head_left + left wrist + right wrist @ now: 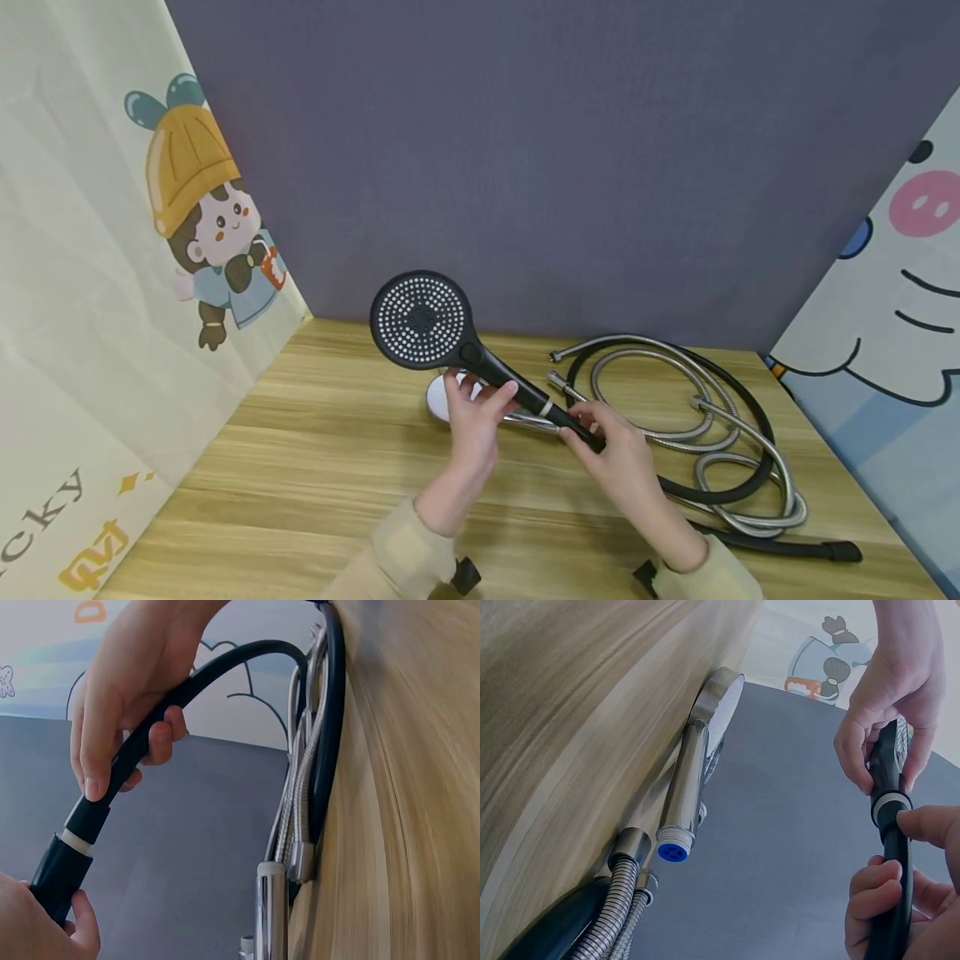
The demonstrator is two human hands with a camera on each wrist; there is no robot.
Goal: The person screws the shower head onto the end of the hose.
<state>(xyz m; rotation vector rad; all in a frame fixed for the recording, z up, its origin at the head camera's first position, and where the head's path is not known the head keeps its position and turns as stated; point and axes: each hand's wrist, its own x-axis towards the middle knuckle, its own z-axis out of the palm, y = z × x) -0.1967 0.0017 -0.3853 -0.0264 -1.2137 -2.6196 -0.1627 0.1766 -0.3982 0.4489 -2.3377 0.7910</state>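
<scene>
A black handheld shower head point(421, 320), its round face dotted with pale nozzles, is raised above the wooden table. My left hand point(474, 425) grips its handle, thumb along the near side. My right hand point(618, 446) holds the end of a black hose point(139, 746) in line with that handle. Between handle and hose end a pale ring point(77, 841) shows. From the right hand the hose curves down toward the table. Behind and below the hands lies a chrome shower head point(686, 780), partly hidden in the head view; its blue-centred threaded end shows in the right wrist view.
Coiled silver metal hoses point(708, 404) lie on the right of the wooden table point(300, 467), tangled with the black hose. A black hose end point(842, 551) lies near the right edge. A grey panel point(562, 167) stands behind, with printed cloths at both sides.
</scene>
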